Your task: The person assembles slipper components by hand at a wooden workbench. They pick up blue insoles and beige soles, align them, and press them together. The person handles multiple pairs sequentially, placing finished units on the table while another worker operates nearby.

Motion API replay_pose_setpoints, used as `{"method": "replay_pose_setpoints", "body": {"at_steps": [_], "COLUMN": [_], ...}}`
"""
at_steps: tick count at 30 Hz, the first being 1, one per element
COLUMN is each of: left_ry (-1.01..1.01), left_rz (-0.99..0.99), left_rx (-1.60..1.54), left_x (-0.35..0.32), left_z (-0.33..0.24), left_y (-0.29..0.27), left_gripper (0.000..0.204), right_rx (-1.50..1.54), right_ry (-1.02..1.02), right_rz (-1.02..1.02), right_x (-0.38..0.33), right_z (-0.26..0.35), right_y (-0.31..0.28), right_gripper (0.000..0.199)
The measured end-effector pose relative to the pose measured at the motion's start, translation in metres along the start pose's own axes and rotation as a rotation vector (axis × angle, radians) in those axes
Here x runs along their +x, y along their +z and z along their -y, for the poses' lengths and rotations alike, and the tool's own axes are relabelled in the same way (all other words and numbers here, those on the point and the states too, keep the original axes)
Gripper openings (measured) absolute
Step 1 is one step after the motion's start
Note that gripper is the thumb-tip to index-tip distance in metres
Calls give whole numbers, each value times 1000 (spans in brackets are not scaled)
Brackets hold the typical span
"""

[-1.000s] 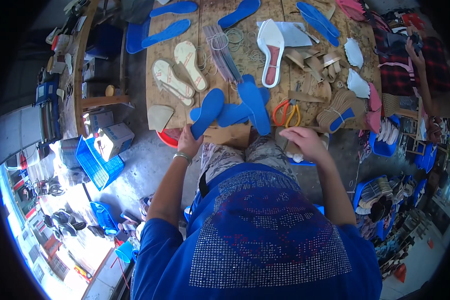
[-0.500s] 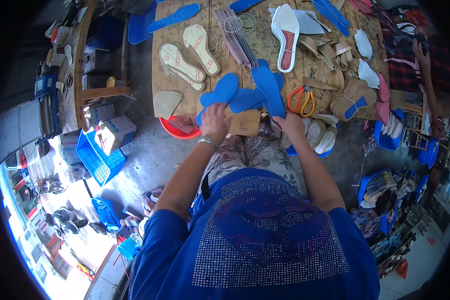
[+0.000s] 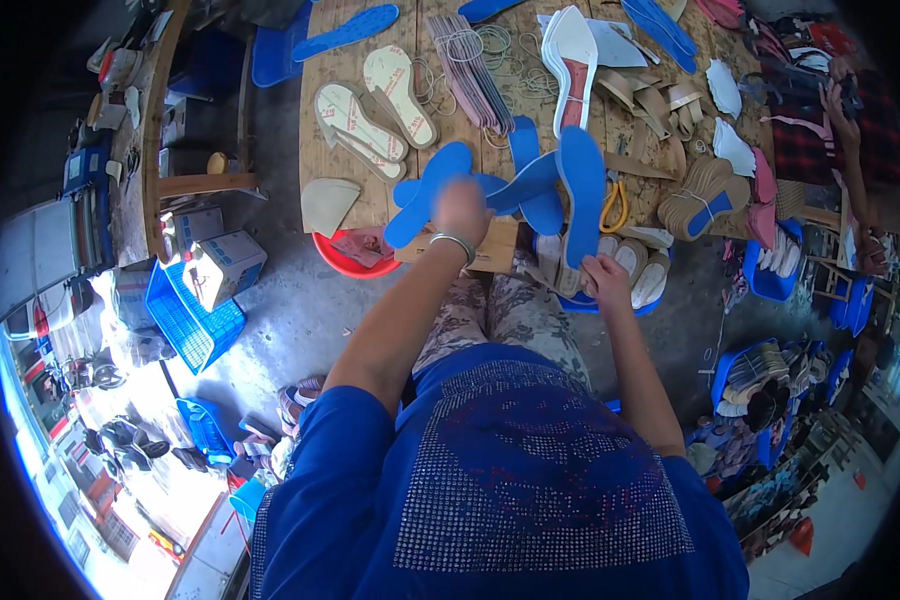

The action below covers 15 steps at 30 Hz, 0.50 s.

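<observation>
My right hand (image 3: pixel 607 278) pinches the heel end of a blue insole (image 3: pixel 581 185), holding it raised over the table's front edge. The insole covers part of the scissors (image 3: pixel 615 205), leaving a yellow-orange handle loop in sight. Smeared by motion, my left hand (image 3: pixel 462 212) is over the crossed blue insoles near the edge, its fingers unclear. One blue insole (image 3: pixel 440 180) lies slanted on its left side. Another blue insole (image 3: pixel 532 180) stretches from its fingertips toward the raised one; I cannot tell whether the hand grips it.
Cream insoles (image 3: pixel 360 130), a tied pinkish bundle (image 3: pixel 467 80), white sole pieces (image 3: pixel 572 65) and a tan insole stack (image 3: pixel 705 200) lie on the wooden table (image 3: pixel 320 215). Below its edge sits a red basin (image 3: pixel 355 268). Another person's arm (image 3: pixel 842 130) shows at right.
My right hand has drawn a blue insole up, rightward and toward me, covering part of the scissors. My left hand has moved right across the insoles.
</observation>
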<state>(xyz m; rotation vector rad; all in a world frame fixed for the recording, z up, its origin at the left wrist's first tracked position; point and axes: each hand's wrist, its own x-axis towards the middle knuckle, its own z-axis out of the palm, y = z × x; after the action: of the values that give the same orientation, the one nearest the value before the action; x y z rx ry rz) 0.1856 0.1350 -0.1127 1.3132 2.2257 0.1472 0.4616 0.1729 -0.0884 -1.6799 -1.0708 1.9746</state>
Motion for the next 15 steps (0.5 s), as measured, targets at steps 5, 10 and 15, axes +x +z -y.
{"method": "replay_pose_setpoints", "body": {"at_steps": [5,10,15], "left_ry": [46,-77,-53], "left_rz": [275,298,142], "left_rx": [-664,-887,-840], "left_x": [-13,-32,-18], "left_z": [1,-35,-55], "left_y": [22,52,66], "left_gripper": [39,39,38], "right_rx": [106,174,223], "right_ry": [-22,-27,19], "right_rz": [5,-26,-108], "right_x": [-12,-13,-4], "right_z": [-20,-29,-27], "right_y": [-17,-8,17], "right_gripper": [16,15,16]}}
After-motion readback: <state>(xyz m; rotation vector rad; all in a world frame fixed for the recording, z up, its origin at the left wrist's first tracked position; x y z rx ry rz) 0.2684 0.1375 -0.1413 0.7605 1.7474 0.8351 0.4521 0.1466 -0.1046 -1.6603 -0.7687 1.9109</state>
